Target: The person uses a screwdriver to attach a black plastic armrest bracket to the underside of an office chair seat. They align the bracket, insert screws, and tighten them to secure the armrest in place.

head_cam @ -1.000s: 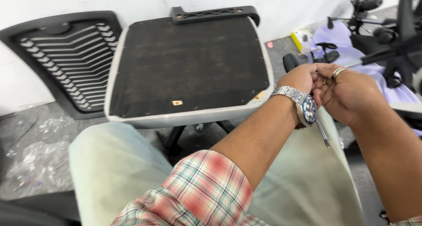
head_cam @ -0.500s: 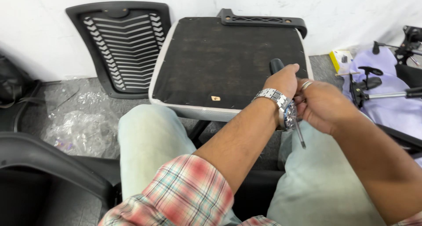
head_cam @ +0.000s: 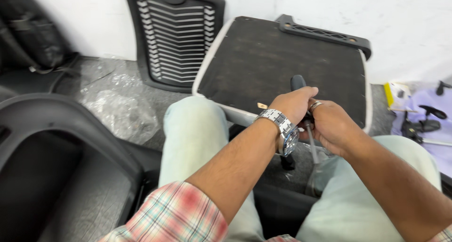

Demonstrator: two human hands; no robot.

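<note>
My left hand (head_cam: 295,104), with a silver watch on its wrist, is closed around the black handle of a screwdriver (head_cam: 297,83). The thin metal shaft of the tool (head_cam: 313,150) points down between my knees. My right hand (head_cam: 332,124), wearing a ring, is wrapped around the same tool just below the handle, touching my left hand. Both hands hover in front of an upturned chair seat (head_cam: 263,63) with a dark underside and a pale rim.
A black slatted chair back (head_cam: 174,35) leans on the white wall. Crumpled clear plastic (head_cam: 117,110) lies on the grey floor. A dark curved chair shell (head_cam: 56,143) stands at the left. Black chair parts (head_cam: 423,124) rest on purple sheeting at the right.
The view has swung left and down, so the seat and hands sit further right in frame. Both hands stay clasped on the screwdriver in much the same grip.
</note>
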